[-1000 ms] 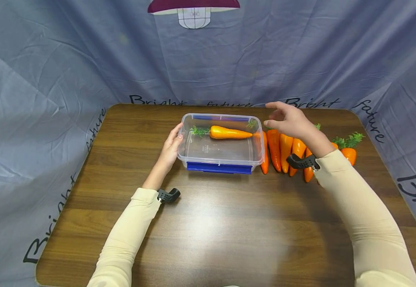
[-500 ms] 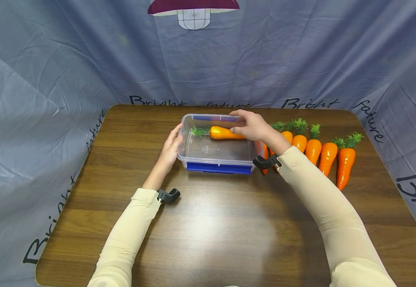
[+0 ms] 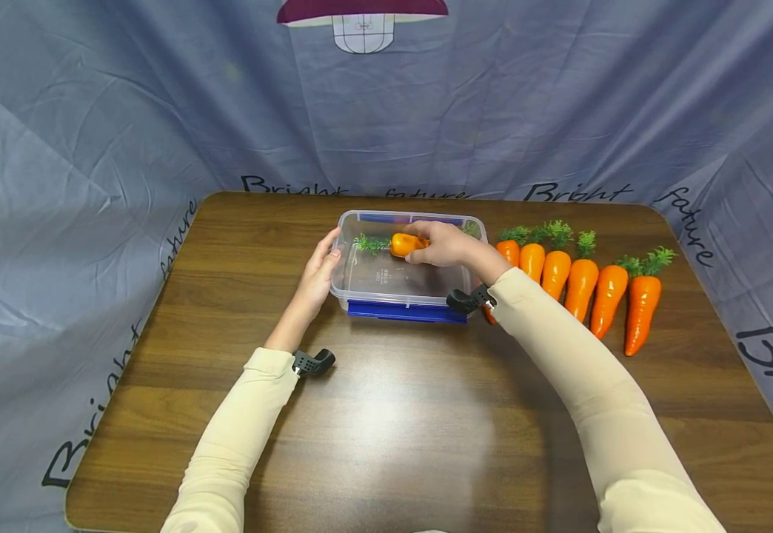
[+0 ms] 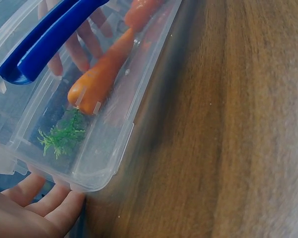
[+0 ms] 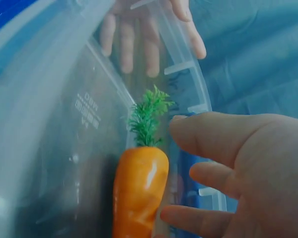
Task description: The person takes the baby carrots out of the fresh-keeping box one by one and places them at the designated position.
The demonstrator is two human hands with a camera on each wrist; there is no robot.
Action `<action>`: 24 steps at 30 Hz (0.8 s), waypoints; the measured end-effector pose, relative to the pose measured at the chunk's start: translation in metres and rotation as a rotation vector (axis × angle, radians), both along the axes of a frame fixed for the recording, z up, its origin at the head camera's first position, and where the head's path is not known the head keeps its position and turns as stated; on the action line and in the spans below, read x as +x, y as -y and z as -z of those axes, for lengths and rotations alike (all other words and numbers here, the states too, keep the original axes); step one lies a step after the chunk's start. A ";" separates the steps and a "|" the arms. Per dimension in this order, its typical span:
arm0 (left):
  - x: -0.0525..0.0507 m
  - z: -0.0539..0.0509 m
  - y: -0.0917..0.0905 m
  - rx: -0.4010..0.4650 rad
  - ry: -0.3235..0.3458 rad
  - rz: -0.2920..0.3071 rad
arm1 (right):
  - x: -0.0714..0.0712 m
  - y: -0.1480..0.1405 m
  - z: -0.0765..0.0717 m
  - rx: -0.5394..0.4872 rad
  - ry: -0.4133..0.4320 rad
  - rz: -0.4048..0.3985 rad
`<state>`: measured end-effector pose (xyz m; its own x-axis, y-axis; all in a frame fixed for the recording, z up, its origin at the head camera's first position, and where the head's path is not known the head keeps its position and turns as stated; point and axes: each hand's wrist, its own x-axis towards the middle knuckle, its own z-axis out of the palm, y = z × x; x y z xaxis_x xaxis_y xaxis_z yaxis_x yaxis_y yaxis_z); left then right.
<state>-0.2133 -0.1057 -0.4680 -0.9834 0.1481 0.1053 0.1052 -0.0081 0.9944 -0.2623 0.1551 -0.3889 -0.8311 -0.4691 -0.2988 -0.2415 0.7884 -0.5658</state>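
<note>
An orange carrot [image 3: 408, 244] with green leaves [image 5: 148, 116] lies in a clear plastic box [image 3: 386, 285] with blue clasps [image 4: 52, 42]. My right hand [image 3: 441, 243] reaches into the box over the carrot's narrow end, hiding it in the head view. Its fingers look spread and loosely bent around the carrot, without a visible grip. At the box's left end, my left hand [image 3: 317, 268] rests with straight fingers [image 4: 64, 210] against the outer wall. Its thumb lies by the rim.
Several carrots [image 3: 583, 285] with green leaves lie in a row to the right of the box; the nearest ones are partly hidden by the right arm. A brown wooden table [image 3: 386, 414] bears everything. A blue-grey curtain [image 3: 526, 96] hangs behind it.
My right hand has moved left from above the row of carrots into the box, over the carrot there. The left hand, the box and the carrot inside have stayed put.
</note>
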 end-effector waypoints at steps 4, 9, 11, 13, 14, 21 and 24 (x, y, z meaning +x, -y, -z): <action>-0.001 0.001 0.000 0.004 -0.002 0.005 | -0.003 0.003 0.001 0.019 0.011 -0.005; -0.001 0.002 0.000 0.006 -0.010 0.009 | -0.004 0.006 0.002 0.036 0.003 0.000; -0.001 0.002 0.000 0.001 -0.013 0.009 | -0.003 0.008 0.002 0.043 0.000 0.002; -0.001 0.002 0.000 -0.004 -0.014 0.011 | -0.002 0.009 0.002 0.049 -0.001 0.002; -0.001 0.002 0.000 -0.007 -0.015 0.012 | -0.002 0.010 0.002 0.052 -0.005 -0.003; -0.001 0.002 0.000 0.000 -0.018 0.006 | 0.002 0.014 0.006 0.039 -0.029 -0.021; -0.002 0.002 0.001 0.001 -0.024 0.009 | 0.004 0.016 0.009 0.038 -0.048 -0.022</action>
<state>-0.2148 -0.1069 -0.4703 -0.9792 0.1571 0.1285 0.1285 -0.0103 0.9917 -0.2578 0.1391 -0.3976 -0.8343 -0.4766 -0.2770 -0.2854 0.8034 -0.5226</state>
